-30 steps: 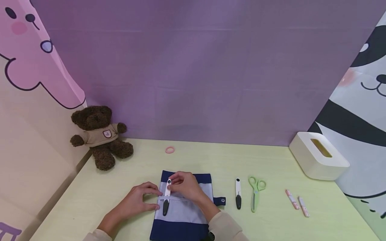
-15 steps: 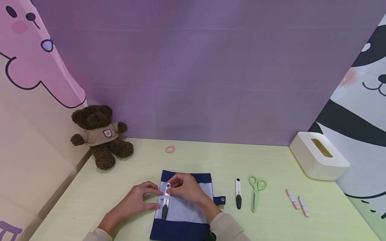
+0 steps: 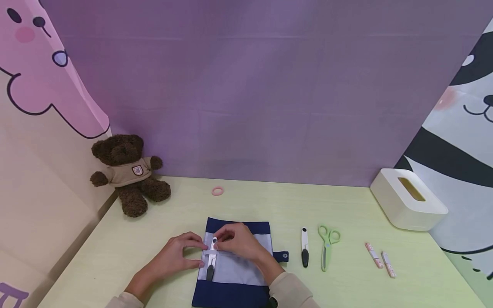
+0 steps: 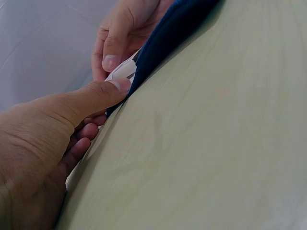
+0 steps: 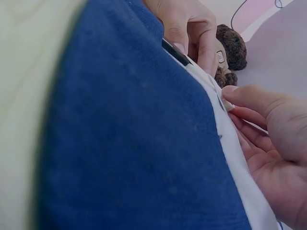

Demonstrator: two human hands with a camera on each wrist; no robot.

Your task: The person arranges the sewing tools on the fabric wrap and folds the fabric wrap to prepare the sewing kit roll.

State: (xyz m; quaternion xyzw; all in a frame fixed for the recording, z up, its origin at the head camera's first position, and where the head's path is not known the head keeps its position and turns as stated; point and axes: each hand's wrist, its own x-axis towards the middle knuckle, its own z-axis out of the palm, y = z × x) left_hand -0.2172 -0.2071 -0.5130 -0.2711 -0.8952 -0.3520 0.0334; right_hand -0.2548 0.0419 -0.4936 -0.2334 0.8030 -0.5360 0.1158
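Note:
A navy cloth tool roll point(image 3: 229, 294) with a pale grey inside lies unfolded on the table. My right hand point(image 3: 239, 243) pinches the upper end of a slim white tool point(image 3: 212, 258) with a black end. The tool lies lengthwise under a narrow grey band point(image 3: 221, 253) near the roll's left side. Its black end reaches the edge of the lower navy panel; what kind of tool it is I cannot tell. With thumb and fingers spread, my left hand point(image 3: 175, 256) touches the roll's left edge. Its thumb point(image 4: 103, 96) lies on that edge in the left wrist view.
Right of the roll's snap tab point(image 3: 281, 256) lie a similar white-and-black tool point(image 3: 304, 247), green scissors point(image 3: 326, 248) and two small pink-and-white sticks point(image 3: 374, 255). Behind are a pink ring point(image 3: 217, 191), a teddy bear point(image 3: 129, 175) and a white tissue box point(image 3: 408, 199).
My right hand has slid the white tool down under the band, so its black end now meets the lower navy panel. My left hand has stayed at the roll's edge.

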